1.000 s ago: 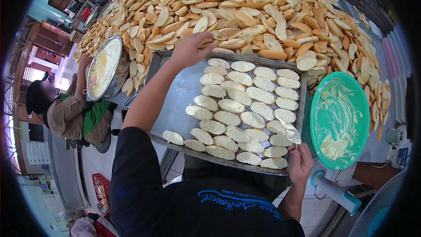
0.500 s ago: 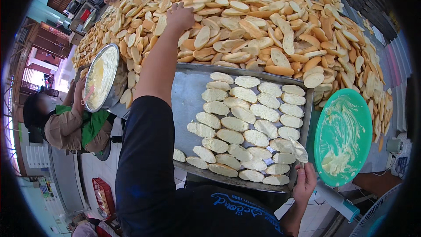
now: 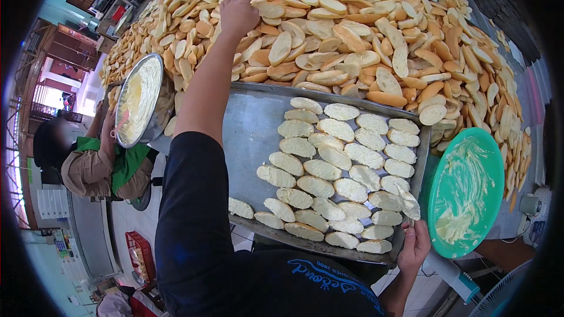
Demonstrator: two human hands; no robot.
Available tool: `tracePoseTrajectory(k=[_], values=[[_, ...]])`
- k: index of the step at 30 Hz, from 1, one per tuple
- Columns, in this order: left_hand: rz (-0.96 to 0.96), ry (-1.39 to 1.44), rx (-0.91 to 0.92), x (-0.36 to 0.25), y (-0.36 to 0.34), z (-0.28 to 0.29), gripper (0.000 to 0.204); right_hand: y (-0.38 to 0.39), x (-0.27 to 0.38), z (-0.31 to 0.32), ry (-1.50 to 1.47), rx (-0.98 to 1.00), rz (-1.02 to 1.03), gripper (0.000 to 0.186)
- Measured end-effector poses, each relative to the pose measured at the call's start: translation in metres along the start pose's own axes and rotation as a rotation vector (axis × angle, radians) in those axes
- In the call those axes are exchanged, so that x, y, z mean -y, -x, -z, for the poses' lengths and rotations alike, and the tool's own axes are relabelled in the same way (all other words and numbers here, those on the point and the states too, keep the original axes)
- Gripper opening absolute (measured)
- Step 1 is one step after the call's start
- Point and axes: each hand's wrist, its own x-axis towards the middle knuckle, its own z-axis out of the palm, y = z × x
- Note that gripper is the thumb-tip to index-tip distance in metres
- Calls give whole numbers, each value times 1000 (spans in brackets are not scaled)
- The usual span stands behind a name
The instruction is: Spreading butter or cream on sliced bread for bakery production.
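Note:
My left hand (image 3: 238,12) is stretched far out onto a big heap of halved bread slices (image 3: 352,41). Its fingers rest on the crusts, and I cannot tell whether they grip one. Below the heap lies a metal baking tray (image 3: 252,135) with several rows of bread slices (image 3: 341,182) laid cut side up, filling its right half. My right hand (image 3: 414,246) is at the tray's near right corner, closed on a pale flat spreader (image 3: 408,204) whose tip lies over the corner slices.
A green plate smeared with butter (image 3: 464,194) stands right of the tray. At the left, another person in a green apron (image 3: 94,164) holds up a metal bowl of butter (image 3: 138,100). A red crate (image 3: 141,252) sits on the floor below.
My left arm has reached farther up the bread heap, from its near edge to the upper part. My right hand has stayed at the tray's corner.

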Motion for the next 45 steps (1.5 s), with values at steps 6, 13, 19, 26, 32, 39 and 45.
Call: tracePoseTrajectory(k=[6, 13, 19, 26, 32, 39, 45], values=[[-30, -262, 245, -21, -12, 1, 30, -1, -1, -3, 12, -31, -24, 19], [-272, -169, 347, -41, -8, 33, 23, -6, -4, -2, 20, -21, -15, 18], [-231, 154, 662, -44, 0, 36, 31, 2, -7, 1, -13, 6, 1, 19], [-235, 160, 637, -46, -7, 9, 36, 18, 1, 5, -61, -98, -125, 23], [-29, 431, 453, -37, 0, 40, 46, 9, 8, 2, -484, -116, -293, 33], [453, 1674, 444, -111, 82, 96, 33, 19, 6, -9, -558, -223, -248, 35], [712, 2648, 779, -184, 185, 164, 57, 22, 29, -30, -483, -130, -28, 36]])
